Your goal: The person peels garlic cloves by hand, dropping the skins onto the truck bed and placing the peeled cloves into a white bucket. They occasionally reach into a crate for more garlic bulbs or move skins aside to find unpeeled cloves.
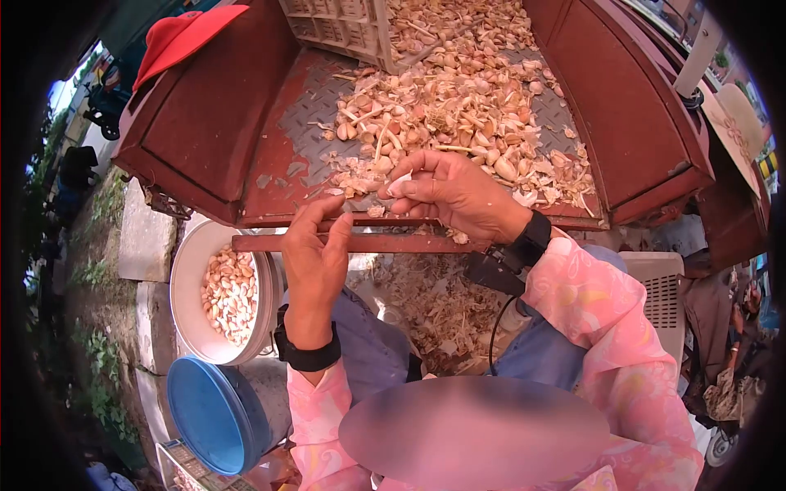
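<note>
Over the front edge of the red metal cart bed (282,176), my right hand (454,196) pinches a small whitish garlic piece (399,185) between thumb and fingertips. Just left of it, my left hand (318,254) has its thumb and index finger apart, with nothing visible between them. Beyond both hands lies a large heap of garlic cloves and loose skins (458,114). Below and left of my left hand, a white bucket (188,286) holds many cloves (231,295).
A blue bucket (209,413) stands below the white one. A plastic crate (340,29) sits on the cart bed at the back. A red cap (184,37) rests on the left wall. Garlic skins (442,307) litter the ground between the knees. A pale basket (659,295) is at the right.
</note>
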### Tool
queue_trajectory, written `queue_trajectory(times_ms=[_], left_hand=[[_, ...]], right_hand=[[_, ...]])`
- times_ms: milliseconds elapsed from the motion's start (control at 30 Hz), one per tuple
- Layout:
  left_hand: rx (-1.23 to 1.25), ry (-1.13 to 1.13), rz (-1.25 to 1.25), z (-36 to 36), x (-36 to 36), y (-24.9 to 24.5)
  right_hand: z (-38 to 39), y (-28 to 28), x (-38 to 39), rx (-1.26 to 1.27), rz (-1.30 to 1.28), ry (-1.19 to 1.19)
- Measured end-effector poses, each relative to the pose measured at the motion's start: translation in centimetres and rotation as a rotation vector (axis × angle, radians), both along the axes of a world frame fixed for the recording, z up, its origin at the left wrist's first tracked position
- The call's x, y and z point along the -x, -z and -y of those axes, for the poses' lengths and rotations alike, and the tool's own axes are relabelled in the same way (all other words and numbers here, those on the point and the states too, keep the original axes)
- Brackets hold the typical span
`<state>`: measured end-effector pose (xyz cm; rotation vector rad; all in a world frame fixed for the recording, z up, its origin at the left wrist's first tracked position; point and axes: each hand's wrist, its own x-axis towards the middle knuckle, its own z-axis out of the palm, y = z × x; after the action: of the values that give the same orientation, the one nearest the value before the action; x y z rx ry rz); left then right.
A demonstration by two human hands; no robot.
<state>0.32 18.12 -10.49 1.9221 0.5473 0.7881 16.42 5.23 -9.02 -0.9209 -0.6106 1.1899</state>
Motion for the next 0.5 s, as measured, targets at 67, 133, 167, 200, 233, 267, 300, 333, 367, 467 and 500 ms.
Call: queue_trajectory(times_ms=[67, 133, 167, 200, 233, 267, 300, 333, 367, 467, 500], left_hand=[[0.03, 0.058, -0.008, 0.4, -1.6, -0.2], [0.068, 0.101, -0.013, 0.8, -3.1, 0.0], [-0.059, 0.102, -0.047, 1.0, -3.6, 0.3], [-0.187, 0.105, -0.089, 1.3, -4.1, 0.5], [-0.205, 0.132, -0.068, 1.7, -4.6, 0.5], [-0.203, 0.136, -0.07, 2.0, -5.3, 0.8], [-0.311, 0.156, -0.074, 2.2, -6.0, 1.3], [-0.418, 0.172, -0.076, 2.4, -6.7, 1.6], [-0.403, 0.19, -0.16, 2.6, -7.2, 1.4], [-0.602, 0.209, -0.277, 2.7, -8.8, 2.1], [-0.6, 0.219, -0.223, 2.6, -9.3, 2.4]], right_hand=[[1.5, -2.1, 1.5, -0.093, -0.012, 0.0], [3.8, -5.0, 3.8, -0.373, -0.022, -0.122], [5.2, -6.2, 5.4, -0.516, -0.023, -0.181], [5.3, -7.4, 5.1, -0.767, 0.249, -0.351], [6.3, -8.2, 5.8, -0.797, 0.192, -0.361], [7.5, -8.7, 6.9, -0.828, 0.139, -0.363], [8.1, -9.3, 7.7, -0.826, 0.141, -0.359], [8.4, -9.9, 8.5, -0.829, 0.089, -0.224], [8.6, -10.3, 9.1, -0.83, 0.035, -0.092], [9.5, -10.5, 10.1, -0.791, -0.036, 0.075], [9.7, -9.6, 9.2, -0.794, -0.045, 0.07]])
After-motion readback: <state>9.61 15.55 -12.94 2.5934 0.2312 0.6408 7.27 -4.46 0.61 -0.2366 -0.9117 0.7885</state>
